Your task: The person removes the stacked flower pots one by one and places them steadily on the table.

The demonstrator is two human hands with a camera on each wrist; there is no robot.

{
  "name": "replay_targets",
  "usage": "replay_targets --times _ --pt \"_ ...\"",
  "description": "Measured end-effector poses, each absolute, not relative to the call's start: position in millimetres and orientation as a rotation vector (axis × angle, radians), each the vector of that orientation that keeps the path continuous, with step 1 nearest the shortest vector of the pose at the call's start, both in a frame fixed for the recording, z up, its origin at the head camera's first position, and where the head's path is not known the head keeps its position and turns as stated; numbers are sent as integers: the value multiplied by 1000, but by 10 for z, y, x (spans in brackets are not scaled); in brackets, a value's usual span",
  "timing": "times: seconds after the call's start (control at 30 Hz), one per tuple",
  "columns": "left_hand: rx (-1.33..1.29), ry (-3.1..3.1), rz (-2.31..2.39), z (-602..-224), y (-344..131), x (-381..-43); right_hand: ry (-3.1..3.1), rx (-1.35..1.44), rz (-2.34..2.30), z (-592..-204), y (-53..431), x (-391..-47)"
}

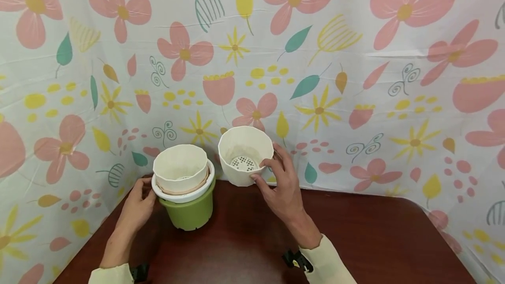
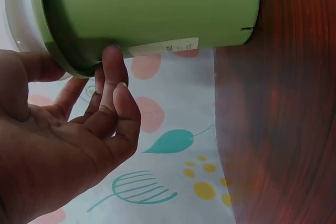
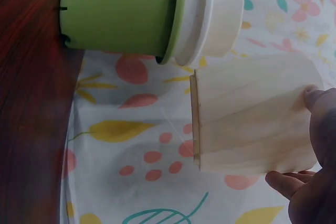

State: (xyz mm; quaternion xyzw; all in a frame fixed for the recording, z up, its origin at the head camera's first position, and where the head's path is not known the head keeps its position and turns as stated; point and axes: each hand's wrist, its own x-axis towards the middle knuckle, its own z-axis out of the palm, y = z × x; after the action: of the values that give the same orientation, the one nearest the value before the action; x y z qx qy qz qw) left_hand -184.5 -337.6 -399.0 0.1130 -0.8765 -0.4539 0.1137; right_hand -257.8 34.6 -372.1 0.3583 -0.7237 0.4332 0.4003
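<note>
My right hand [image 1: 284, 194] holds a white flower pot [image 1: 242, 159] by its rim, tilted and raised off the table, its perforated bottom showing. To its left stands a stack of nested pots: a green flower pot [image 1: 190, 213] at the bottom, a wide-rimmed white pot [image 1: 173, 197] inside it, a thin tan rim [image 1: 202, 184], and a faceted white pot [image 1: 177, 154] uppermost. My left hand [image 1: 136, 207] grips the stack's left side at the rims. In the left wrist view its fingers curl beneath the green rim, beside a paper label [image 2: 176, 45].
The dark reddish-brown table [image 1: 367, 227] stretches to the right of the stack. Behind and to the left hangs a flower-printed cloth [image 1: 323, 143], close to both the stack and the raised pot. Dark straps [image 1: 297, 261] circle both wrists.
</note>
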Motion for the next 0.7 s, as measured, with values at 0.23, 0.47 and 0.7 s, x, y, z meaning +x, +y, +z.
replay_targets --times 0.23,0.47,0.7 --pt "328 -2604 -1290 -3980 -3389 -1835 -1858 906 1102 -3780 358 -2565" --pt "336 -2613 -1282 -3972 -3394 -1816 -1902 869 1111 -3876 387 -2522" --pt "336 -2597 -1325 -3991 -3400 -1847 -1957 871 1060 -3910 490 -2574"
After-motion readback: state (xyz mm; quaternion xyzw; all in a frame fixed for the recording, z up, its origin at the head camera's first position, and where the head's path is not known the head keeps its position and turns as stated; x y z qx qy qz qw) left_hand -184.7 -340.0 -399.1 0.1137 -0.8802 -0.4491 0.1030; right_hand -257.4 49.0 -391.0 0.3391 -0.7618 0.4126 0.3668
